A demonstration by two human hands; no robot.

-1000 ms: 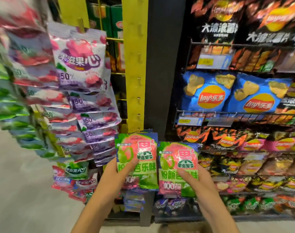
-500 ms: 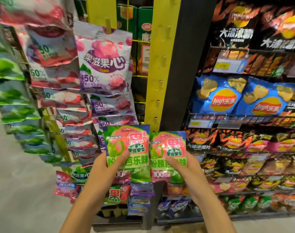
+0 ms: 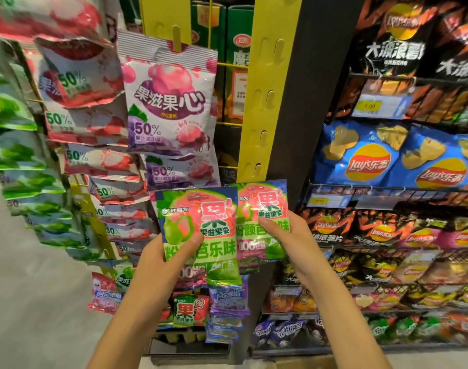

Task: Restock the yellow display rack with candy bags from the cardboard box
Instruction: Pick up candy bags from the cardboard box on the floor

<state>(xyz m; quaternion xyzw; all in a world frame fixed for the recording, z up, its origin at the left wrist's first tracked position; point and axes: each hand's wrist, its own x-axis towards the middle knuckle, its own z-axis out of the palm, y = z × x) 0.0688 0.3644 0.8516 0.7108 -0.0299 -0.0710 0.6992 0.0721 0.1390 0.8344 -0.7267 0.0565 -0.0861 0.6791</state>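
Firmly, left hand [image 3: 161, 262] grips the left 果滋果姿 bag [image 3: 200, 222], right hand [image 3: 294, 241] the right bag [image 3: 264, 206].

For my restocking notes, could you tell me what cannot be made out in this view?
Head view only:
- Bags per hand: front candy bags in left hand and right hand hide any behind.
- Green bags, left edge: motion-blurred, print unreadable.
- Price tags: figures blurred, too small.
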